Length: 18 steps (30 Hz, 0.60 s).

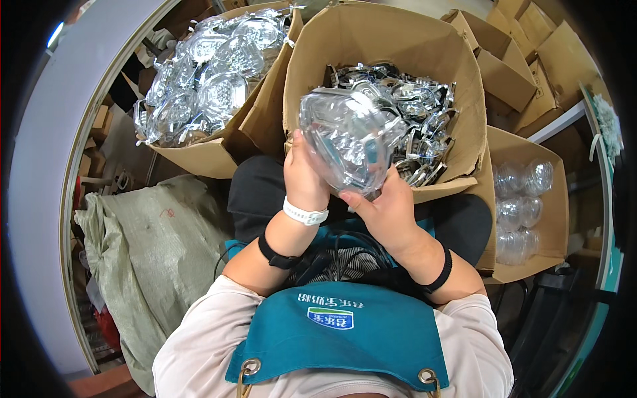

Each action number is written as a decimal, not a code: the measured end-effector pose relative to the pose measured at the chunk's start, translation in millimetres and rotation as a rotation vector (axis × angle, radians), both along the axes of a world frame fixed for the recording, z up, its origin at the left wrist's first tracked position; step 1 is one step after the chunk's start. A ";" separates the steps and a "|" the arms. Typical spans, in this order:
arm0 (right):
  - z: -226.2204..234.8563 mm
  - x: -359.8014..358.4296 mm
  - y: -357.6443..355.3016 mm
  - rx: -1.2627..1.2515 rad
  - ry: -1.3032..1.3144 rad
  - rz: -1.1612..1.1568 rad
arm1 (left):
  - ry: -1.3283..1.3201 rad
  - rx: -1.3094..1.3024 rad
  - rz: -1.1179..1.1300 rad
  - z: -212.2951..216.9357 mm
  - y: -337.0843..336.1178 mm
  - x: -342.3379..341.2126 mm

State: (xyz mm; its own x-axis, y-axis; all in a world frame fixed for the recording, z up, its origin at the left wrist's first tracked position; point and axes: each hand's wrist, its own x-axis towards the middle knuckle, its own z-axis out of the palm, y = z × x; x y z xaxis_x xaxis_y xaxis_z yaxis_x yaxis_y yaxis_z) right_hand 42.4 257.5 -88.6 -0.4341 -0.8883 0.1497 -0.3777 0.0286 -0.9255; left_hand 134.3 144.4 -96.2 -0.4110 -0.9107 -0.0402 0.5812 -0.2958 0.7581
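Note:
Between both hands I hold a clear plastic shell (345, 129), tilted over the near edge of an open cardboard box. It is rounded and see-through, with shiny shapes showing through it. My left hand (305, 174) grips its left side, the fingers mostly hidden behind it. My right hand (388, 204) holds the lower right, thumb against the near edge. Behind the shell, the tall middle cardboard box (391, 33) contains a heap of shiny clear and dark parts (428, 106).
At the left, another cardboard box (196, 158) is heaped with clear plastic shells (225, 93) bearing white ties. A box at the right (557, 229) contains several clear round pieces (517, 212). A green woven sack (149, 245) lies left of my legs. More cartons (497, 73) stand at the back right.

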 end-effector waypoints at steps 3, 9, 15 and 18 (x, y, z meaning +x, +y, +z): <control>9.7 -2.8 -2.5 -0.151 0.347 0.070 | 0.309 0.313 -0.300 2.5 -11.8 12.7; 19.7 -3.7 -3.9 -0.416 0.559 0.119 | 0.576 0.380 -0.676 -38.2 -25.7 22.0; 5.6 1.5 -6.4 -0.440 0.330 0.168 | 0.609 0.352 -0.609 -57.7 -25.0 19.1; 2.3 2.7 -6.1 -0.389 0.354 0.157 | 0.583 0.278 -0.607 -63.1 -28.2 19.2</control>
